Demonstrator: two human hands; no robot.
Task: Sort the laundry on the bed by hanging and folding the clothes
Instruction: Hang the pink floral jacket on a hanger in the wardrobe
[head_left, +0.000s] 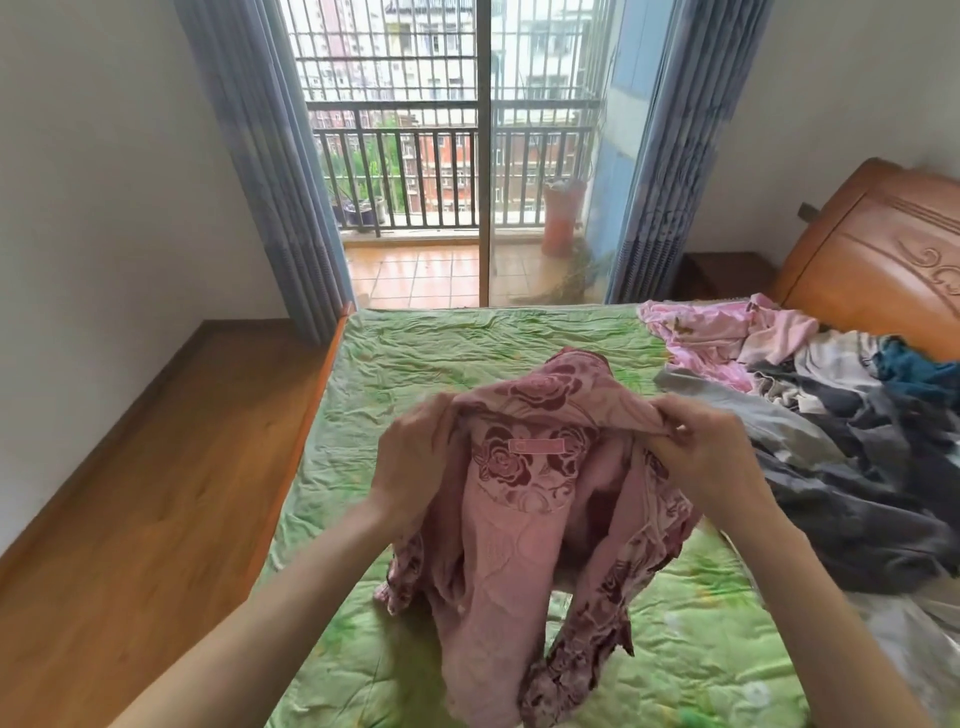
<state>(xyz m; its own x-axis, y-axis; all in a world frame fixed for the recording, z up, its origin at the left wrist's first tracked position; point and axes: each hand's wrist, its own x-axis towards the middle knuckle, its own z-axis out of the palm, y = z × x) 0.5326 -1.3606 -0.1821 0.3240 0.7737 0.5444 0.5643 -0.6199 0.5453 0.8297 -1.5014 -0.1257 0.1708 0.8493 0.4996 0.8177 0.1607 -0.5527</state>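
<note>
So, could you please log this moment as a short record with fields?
setting: bedroom, bed with green cover
held item: pink rose-print garment, lifted, hem touching cover
left hand: gripping garment's top edge
right hand: pinching the top edge
unsorted pile: on bed, to the right
hanger: none visible

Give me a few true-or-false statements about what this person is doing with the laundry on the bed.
1. Both hands hold the pink rose-patterned garment up by its collar. True: left hand, right hand.
2. The garment is already on a hanger. False: no hanger is visible.
3. A heap of unsorted clothes lies on the right of the bed. True.
4. The crumpled bedsheet is blue. False: it is green.
5. The grey-blue curtains are drawn shut. False: they hang open beside the glass balcony door.
</note>
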